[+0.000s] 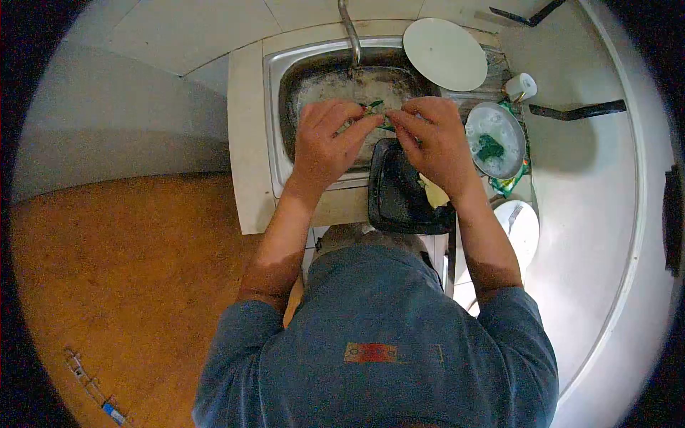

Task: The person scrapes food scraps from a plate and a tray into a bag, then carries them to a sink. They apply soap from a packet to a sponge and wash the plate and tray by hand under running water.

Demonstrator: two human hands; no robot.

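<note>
Over the steel sink (275, 78), my left hand (325, 143) and my right hand (435, 143) meet. Both pinch a small green packet (374, 108) between their fingertips. It is held just below the tap (349, 32). A black rectangular pan (399, 192) lies under my right hand, resting across the sink's front right edge. The sink basin below the packet looks wet and foamy.
A round white plate (446, 53) leans at the sink's back right. A bowl of soapy water with a green scrubber (494, 139) sits on the right, a white cup (521, 87) behind it and another white dish (521, 225) nearer me. Orange floor spreads left.
</note>
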